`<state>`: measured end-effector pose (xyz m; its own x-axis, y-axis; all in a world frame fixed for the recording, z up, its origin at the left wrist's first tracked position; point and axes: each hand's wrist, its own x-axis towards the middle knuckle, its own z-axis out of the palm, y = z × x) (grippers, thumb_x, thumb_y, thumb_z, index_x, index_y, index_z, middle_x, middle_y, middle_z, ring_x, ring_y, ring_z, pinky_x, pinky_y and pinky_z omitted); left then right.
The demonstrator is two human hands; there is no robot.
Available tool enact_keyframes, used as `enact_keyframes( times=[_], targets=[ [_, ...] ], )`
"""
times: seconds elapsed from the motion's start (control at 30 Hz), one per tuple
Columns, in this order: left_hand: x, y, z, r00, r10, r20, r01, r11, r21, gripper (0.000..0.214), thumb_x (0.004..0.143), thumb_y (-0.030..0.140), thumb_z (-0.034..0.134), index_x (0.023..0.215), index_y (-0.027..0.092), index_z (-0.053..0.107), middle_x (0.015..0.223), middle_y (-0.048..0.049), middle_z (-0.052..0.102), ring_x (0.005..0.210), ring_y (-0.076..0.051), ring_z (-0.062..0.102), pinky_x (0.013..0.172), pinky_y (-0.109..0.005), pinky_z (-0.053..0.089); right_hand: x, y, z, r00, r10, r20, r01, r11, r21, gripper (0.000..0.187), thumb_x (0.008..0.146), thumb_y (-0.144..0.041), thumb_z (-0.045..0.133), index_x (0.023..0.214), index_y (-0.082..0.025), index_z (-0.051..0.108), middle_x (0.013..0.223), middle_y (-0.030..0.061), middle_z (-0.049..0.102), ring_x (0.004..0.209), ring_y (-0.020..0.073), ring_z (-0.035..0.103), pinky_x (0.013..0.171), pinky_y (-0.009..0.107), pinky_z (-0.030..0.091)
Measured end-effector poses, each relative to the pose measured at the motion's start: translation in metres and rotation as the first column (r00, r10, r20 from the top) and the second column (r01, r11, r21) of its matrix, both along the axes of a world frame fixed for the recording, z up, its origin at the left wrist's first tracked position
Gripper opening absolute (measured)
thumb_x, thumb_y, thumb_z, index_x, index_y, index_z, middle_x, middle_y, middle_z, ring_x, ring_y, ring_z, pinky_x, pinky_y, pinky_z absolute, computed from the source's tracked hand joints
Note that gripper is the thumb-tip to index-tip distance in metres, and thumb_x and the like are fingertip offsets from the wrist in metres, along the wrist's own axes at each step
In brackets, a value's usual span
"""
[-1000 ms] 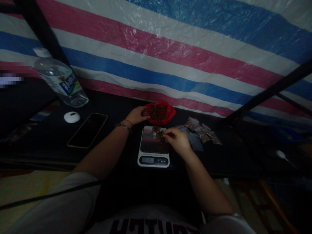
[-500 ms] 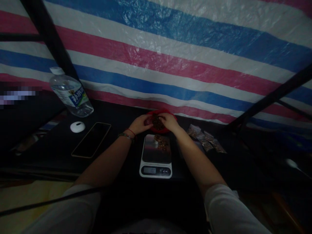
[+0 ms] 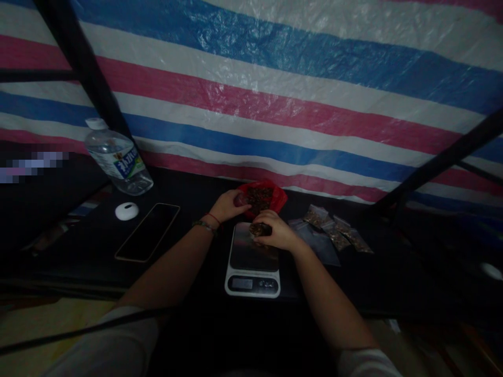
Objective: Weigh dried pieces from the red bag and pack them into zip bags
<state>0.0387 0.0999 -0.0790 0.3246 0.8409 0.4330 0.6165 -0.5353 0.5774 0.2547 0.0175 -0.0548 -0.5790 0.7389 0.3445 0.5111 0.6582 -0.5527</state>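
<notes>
A white kitchen scale (image 3: pixel 252 262) with a dark glass top sits on the black table in front of me. Behind it lies a red plastic bag (image 3: pixel 275 195) open on a heap of small brown pieces. My left hand (image 3: pixel 230 205) holds the bag's left edge, fingers curled on it. My right hand (image 3: pixel 273 234) hovers over the far end of the scale, its fingers pinched round a clump of the brown pieces (image 3: pixel 260 229). The light is dim and fine detail is lost.
Several small clear packets of brown pieces (image 3: pixel 334 230) lie right of the scale. To the left are a dark phone (image 3: pixel 148 239), a white round object (image 3: pixel 127 211) and a water bottle (image 3: pixel 118 159). A striped tarpaulin (image 3: pixel 275 94) hangs behind the table.
My right hand went from the scale to the red bag, then came back over the scale with brown pieces in its fingers. The left hand stayed on the bag.
</notes>
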Motion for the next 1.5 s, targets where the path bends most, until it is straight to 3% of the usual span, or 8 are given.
enact_keyframes(
  times=[0.23, 0.43, 0.6, 0.77, 0.93, 1.1, 1.33, 1.5],
  targets=[
    [0.006, -0.011, 0.013, 0.982, -0.139, -0.132, 0.146, 0.988, 0.044, 0.056, 0.071, 0.054, 0.066, 0.115, 0.019, 0.059, 0.11, -0.0088, 0.066, 0.1, -0.025, 0.061, 0.088, -0.038, 0.047, 0.003, 0.009, -0.013, 0.915, -0.224, -0.336, 0.188, 0.973, -0.136, 0.04, 0.069, -0.025, 0.071, 0.108, -0.021, 0.063, 0.109, 0.0085, 0.065, 0.1, 0.0205, 0.062, 0.091, 0.037, 0.048],
    [0.017, -0.028, 0.028, 0.964, -0.196, -0.181, 0.213, 0.974, 0.081, 0.054, 0.071, 0.056, 0.064, 0.113, 0.022, 0.061, 0.108, -0.008, 0.067, 0.1, -0.027, 0.062, 0.087, -0.04, 0.047, 0.008, 0.019, -0.016, 0.837, -0.336, -0.432, 0.314, 0.941, -0.124, 0.043, 0.071, -0.028, 0.07, 0.113, -0.024, 0.061, 0.109, 0.0074, 0.063, 0.1, 0.0199, 0.062, 0.091, 0.036, 0.049],
    [0.023, -0.037, 0.032, 0.97, -0.181, -0.162, 0.201, 0.973, 0.113, 0.054, 0.071, 0.057, 0.064, 0.113, 0.022, 0.059, 0.106, -0.0084, 0.067, 0.099, -0.027, 0.062, 0.087, -0.039, 0.047, 0.004, 0.021, -0.025, 0.768, -0.392, -0.506, 0.306, 0.919, -0.248, 0.044, 0.067, -0.028, 0.073, 0.108, -0.022, 0.056, 0.098, 0.0046, 0.066, 0.091, 0.0185, 0.065, 0.084, 0.034, 0.053],
    [0.027, -0.038, 0.032, 0.964, -0.185, -0.189, 0.211, 0.969, 0.128, 0.053, 0.073, 0.057, 0.062, 0.11, 0.019, 0.059, 0.101, -0.0097, 0.067, 0.094, -0.027, 0.064, 0.082, -0.039, 0.049, 0.007, 0.016, -0.015, 0.856, -0.33, -0.398, 0.322, 0.943, -0.09, 0.029, 0.071, -0.026, 0.072, 0.099, -0.023, 0.063, 0.101, 0.0061, 0.065, 0.097, 0.0204, 0.062, 0.087, 0.037, 0.051],
    [0.03, -0.04, 0.031, 0.964, -0.186, -0.188, 0.211, 0.97, 0.12, 0.054, 0.073, 0.057, 0.062, 0.11, 0.017, 0.058, 0.099, -0.0103, 0.067, 0.093, -0.028, 0.064, 0.081, -0.039, 0.049, 0.009, 0.007, 0.001, 0.922, -0.24, -0.305, 0.272, 0.96, 0.068, 0.029, 0.079, -0.023, 0.065, 0.108, -0.027, 0.066, 0.113, 0.0059, 0.063, 0.108, 0.0199, 0.058, 0.097, 0.037, 0.046],
    [0.032, -0.042, 0.031, 0.969, -0.18, -0.168, 0.2, 0.974, 0.11, 0.05, 0.074, 0.053, 0.062, 0.11, 0.019, 0.056, 0.1, -0.0098, 0.067, 0.094, -0.027, 0.064, 0.081, -0.038, 0.049, 0.008, 0.002, 0.002, 0.917, -0.26, -0.301, 0.292, 0.954, 0.067, 0.041, 0.082, -0.024, 0.061, 0.122, -0.03, 0.058, 0.119, 0.0052, 0.062, 0.112, 0.02, 0.056, 0.098, 0.038, 0.046],
    [0.033, -0.043, 0.029, 0.982, -0.132, -0.132, 0.152, 0.976, 0.158, 0.045, 0.073, 0.05, 0.064, 0.105, 0.019, 0.056, 0.095, -0.0079, 0.068, 0.089, -0.025, 0.065, 0.077, -0.036, 0.05, 0.009, 0.002, -0.002, 0.871, -0.263, -0.415, 0.308, 0.951, 0.042, 0.039, 0.082, -0.025, 0.062, 0.121, -0.029, 0.058, 0.12, 0.0063, 0.062, 0.111, 0.0204, 0.058, 0.096, 0.037, 0.048],
    [0.031, -0.041, 0.028, 0.989, -0.118, -0.088, 0.134, 0.97, 0.204, 0.044, 0.071, 0.046, 0.067, 0.103, 0.018, 0.056, 0.094, -0.0077, 0.068, 0.087, -0.024, 0.065, 0.076, -0.035, 0.05, 0.008, 0.003, -0.003, 0.877, -0.275, -0.395, 0.316, 0.948, 0.043, 0.051, 0.076, -0.021, 0.066, 0.125, -0.026, 0.055, 0.12, 0.0082, 0.06, 0.107, 0.0211, 0.06, 0.091, 0.037, 0.052]
  ],
)
